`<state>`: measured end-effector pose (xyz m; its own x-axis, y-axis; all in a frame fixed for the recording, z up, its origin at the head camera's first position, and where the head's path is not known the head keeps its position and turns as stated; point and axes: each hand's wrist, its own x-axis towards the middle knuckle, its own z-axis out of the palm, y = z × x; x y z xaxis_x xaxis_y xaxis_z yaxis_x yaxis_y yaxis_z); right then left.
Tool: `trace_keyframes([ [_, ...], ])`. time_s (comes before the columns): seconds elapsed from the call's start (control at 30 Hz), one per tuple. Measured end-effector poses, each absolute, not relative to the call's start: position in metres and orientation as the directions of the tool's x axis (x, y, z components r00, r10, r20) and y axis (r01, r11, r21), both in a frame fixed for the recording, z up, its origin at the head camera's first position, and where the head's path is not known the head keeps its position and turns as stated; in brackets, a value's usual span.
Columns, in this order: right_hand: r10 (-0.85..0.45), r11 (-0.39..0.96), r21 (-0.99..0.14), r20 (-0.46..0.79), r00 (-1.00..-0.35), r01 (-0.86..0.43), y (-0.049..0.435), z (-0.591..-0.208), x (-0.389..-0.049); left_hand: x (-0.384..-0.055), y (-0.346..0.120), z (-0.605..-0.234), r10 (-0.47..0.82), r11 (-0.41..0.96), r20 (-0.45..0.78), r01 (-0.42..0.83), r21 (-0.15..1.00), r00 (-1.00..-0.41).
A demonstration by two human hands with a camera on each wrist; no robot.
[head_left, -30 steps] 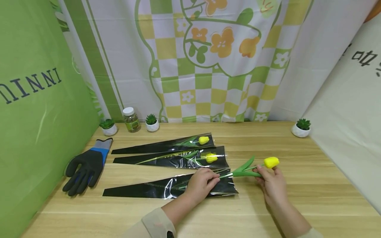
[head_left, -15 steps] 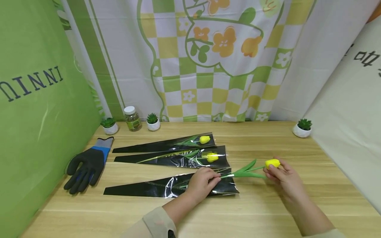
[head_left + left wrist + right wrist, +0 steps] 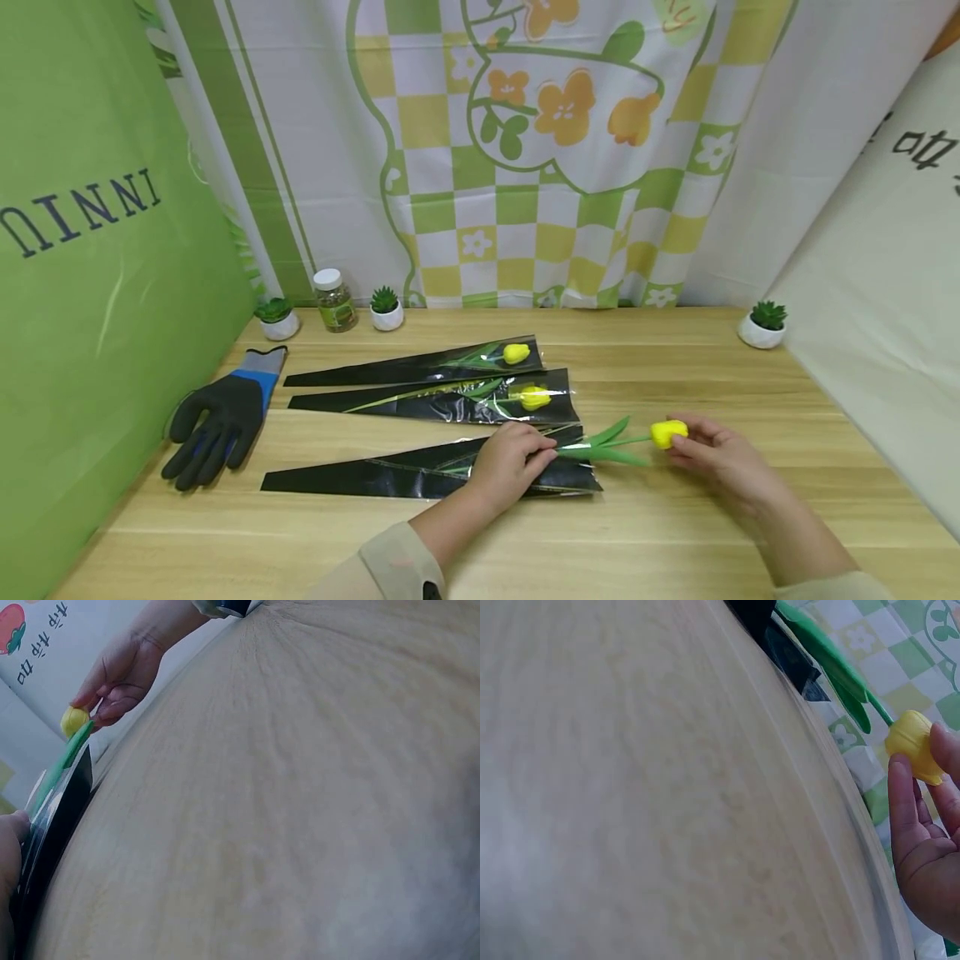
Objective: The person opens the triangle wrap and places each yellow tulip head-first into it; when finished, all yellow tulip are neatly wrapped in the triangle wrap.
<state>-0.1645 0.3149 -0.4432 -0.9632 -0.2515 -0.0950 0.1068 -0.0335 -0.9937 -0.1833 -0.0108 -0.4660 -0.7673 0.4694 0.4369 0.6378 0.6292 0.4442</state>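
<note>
A yellow artificial tulip (image 3: 667, 433) has its lower stem inside a black flower sleeve (image 3: 360, 477) with a clear front; its leaves and bloom stick out on the right. My left hand (image 3: 506, 458) pinches the sleeve near its wide mouth, thumb and fingers beside the stem. With thumb and fingertips, my right hand (image 3: 727, 462) holds the bloom, raised off the table in the right wrist view, where the yellow bloom (image 3: 911, 742) shows between the fingers. Farther back lie two filled sleeves, the nearer one (image 3: 420, 406) and the far one (image 3: 390, 367), each with a yellow tulip.
On the left lies a black and blue work glove (image 3: 225, 417). A white-lidded jar (image 3: 334, 302) stands at the back between two potted succulents, one (image 3: 277, 320) left and one (image 3: 386, 310) right. Another succulent (image 3: 763, 325) is at back right. A patterned curtain (image 3: 540, 208) hangs behind.
My right hand has shifted from the stem just below the bloom to the bloom itself. The tulip has moved left and nearer to me. My left hand stays on the sleeve.
</note>
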Motion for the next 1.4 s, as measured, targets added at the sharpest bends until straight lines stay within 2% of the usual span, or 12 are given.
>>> trace_keyframes([
  [0.47, -0.252, 0.153, -0.979, -0.172, -0.952, 0.136, 0.290, -0.447, -0.169, -0.183, -0.011, -0.465, 0.490, 0.621, 0.428, 0.648, 0.441, -0.760],
  [0.8, -0.284, 0.308, -0.947, -0.186, -0.940, 0.094, 0.269, -0.444, -0.173, -0.184, -0.011, -0.464, 0.490, 0.616, 0.420, 0.644, 0.453, -0.764],
  [0.97, -0.294, 0.324, -0.944, -0.164, -0.942, 0.063, 0.258, -0.446, -0.176, -0.184, -0.011, -0.464, 0.490, 0.607, 0.418, 0.644, 0.465, -0.765],
  [1.4, -0.435, 0.264, -0.964, -0.133, -0.891, 0.015, 0.237, -0.451, -0.182, -0.183, -0.010, -0.461, 0.478, 0.599, 0.433, 0.644, 0.476, -0.764],
])
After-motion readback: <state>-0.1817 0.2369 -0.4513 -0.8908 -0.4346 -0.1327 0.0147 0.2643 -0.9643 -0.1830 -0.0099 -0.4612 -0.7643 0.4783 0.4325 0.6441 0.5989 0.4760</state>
